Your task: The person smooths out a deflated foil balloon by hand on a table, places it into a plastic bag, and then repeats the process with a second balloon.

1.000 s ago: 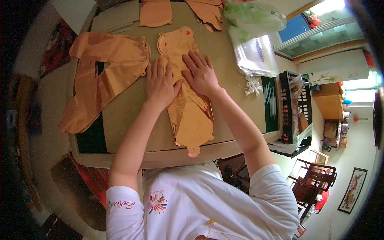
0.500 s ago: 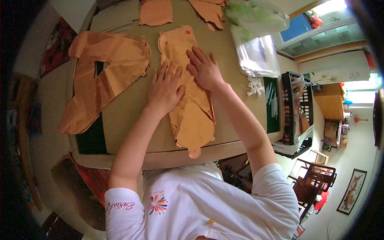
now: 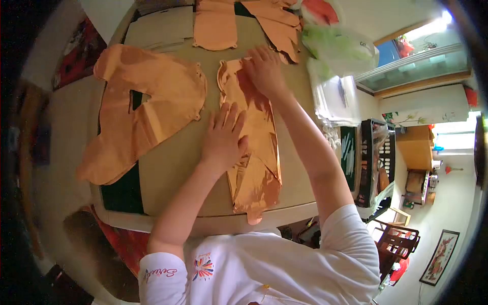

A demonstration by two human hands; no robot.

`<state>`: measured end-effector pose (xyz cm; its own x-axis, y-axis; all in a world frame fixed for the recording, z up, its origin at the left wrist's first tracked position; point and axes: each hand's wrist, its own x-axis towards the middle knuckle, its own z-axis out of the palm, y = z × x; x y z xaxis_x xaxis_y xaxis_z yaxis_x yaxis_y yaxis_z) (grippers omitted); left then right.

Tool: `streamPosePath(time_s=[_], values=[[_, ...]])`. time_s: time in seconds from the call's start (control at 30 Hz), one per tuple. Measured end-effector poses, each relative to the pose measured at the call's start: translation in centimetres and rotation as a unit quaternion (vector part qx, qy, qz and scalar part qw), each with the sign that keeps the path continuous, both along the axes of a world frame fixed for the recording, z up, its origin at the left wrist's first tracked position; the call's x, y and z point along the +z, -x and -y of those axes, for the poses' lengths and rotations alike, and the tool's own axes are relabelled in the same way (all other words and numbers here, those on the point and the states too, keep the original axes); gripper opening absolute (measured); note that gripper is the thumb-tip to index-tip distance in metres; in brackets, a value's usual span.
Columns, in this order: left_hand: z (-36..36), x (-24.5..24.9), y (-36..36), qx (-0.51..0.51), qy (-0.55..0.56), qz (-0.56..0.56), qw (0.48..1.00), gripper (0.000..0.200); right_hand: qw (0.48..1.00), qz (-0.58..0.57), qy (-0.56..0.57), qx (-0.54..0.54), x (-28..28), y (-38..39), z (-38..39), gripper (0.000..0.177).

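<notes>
In the head view, a flat copper-coloured balloon (image 3: 260, 127) lies lengthwise on the desk (image 3: 173, 162), in front of the person, and its narrow tail reaches over the near edge. The left hand (image 3: 223, 140) lies open on the middle of the balloon, palm down, fingers apart, and it grips nothing. The right hand (image 3: 264, 68) is stretched to the far end of the balloon. It is also open and flat and presses on the foil there. The foil is creased near the left hand.

Left of the balloon, close but apart, lies a big balloon (image 3: 147, 101) of the same colour. Two more foil pieces (image 3: 216, 25) lie at the far edge. To the right are a green bag (image 3: 338, 46), clear bags (image 3: 338, 96) and a black crate (image 3: 376, 152).
</notes>
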<state>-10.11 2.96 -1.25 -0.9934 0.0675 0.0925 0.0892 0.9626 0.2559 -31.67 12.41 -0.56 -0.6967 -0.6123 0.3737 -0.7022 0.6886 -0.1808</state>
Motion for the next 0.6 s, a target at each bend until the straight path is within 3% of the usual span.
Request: streamPosePath(time_s=[0.13, 0.33, 0.43, 0.5, 0.57, 0.6], values=[[-0.1, -0.5, 0.2, 0.005, -0.038, -0.045, 0.998, 0.058, 0.986, -0.079, 0.101, 0.103, 0.0, 1.0, 9.5, 0.036], [0.2, -0.5, 0.2, -0.007, -0.051, -0.038, 0.998, 0.062, 0.981, -0.167, 0.012, 0.100, -1.5, 4.3, 18.5, 0.039], [0.2, -0.5, 0.2, -0.005, -0.085, -0.055, 0.995, 0.060, 0.979, -0.112, -0.125, 0.118, -0.7, 5.5, 19.8, 0.037], [0.1, -0.6, 0.2, 0.001, -0.096, -0.060, 0.994, 0.060, 0.951, -0.105, -0.268, 0.117, 1.8, 5.1, 20.2, 0.032], [0.1, -0.6, 0.2, 0.003, -0.097, -0.059, 0.994, 0.061, 0.946, -0.136, -0.268, 0.122, 2.0, 5.2, 20.4, 0.028], [0.1, -0.5, 0.2, 0.002, -0.094, -0.056, 0.994, 0.061, 0.957, -0.168, -0.197, 0.128, 1.5, 5.5, 20.4, 0.026]])
